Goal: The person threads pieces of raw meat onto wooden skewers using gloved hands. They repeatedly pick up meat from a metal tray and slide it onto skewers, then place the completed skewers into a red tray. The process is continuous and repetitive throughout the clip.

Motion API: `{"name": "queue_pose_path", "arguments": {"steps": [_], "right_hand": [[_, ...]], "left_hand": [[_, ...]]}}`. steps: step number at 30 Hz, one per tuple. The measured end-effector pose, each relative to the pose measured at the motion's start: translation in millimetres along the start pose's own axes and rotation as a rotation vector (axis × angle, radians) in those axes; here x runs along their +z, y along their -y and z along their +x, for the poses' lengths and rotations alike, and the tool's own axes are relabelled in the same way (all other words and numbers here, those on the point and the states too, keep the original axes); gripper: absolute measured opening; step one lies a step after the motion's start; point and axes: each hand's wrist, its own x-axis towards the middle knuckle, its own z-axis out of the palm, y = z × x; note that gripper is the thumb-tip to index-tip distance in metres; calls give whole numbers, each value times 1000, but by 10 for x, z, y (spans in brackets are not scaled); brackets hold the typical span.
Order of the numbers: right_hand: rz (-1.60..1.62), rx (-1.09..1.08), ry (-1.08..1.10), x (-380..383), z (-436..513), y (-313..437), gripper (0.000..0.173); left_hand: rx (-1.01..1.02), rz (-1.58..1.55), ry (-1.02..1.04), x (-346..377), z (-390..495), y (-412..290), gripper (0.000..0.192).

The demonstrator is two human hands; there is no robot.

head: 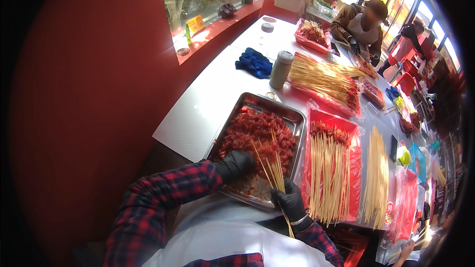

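Observation:
My right hand (291, 200), in a black glove, grips a small bunch of bamboo skewers (275, 170) whose points lean over the meat. My left hand (237, 165), also gloved in black, reaches into the near left part of a steel tray (301, 133) of raw cut red meat (259, 129); its fingertips are hidden, so what they hold cannot be seen. Right of the tray, a red plastic-lined tray (355, 178) holds many skewers (328, 178) with meat on their far ends. Further right lies a pile of bare skewers (376, 178) on the table.
Beyond the steel tray stand a lidded bottle (281, 69) and a blue cloth (254, 63). More skewers (319, 78) fill another red tray. A phone (393, 148) lies at right. Across the table a co-worker (360, 26) handles skewers; another person (408, 40) stands behind.

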Motion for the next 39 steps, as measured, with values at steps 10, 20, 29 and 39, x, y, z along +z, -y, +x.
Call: {"name": "queue_pose_path", "arguments": {"steps": [10, 20, 29, 39], "right_hand": [[49, -63, 77, -75, -6, -32, 12], [-43, -36, 62, -38, -37, 3, 11], [-50, -20, 41, -8, -33, 18, 12], [-72, -1, 0, 15, -36, 38, 9]], "left_hand": [[-668, -1670, -109, -317, 25, 194, 27], [-509, -1961, -255, -142, 44, 345, 24], [-524, -1893, -375, -208, 34, 219, 22], [-539, -1750, -467, -307, 36, -23, 17]]}}
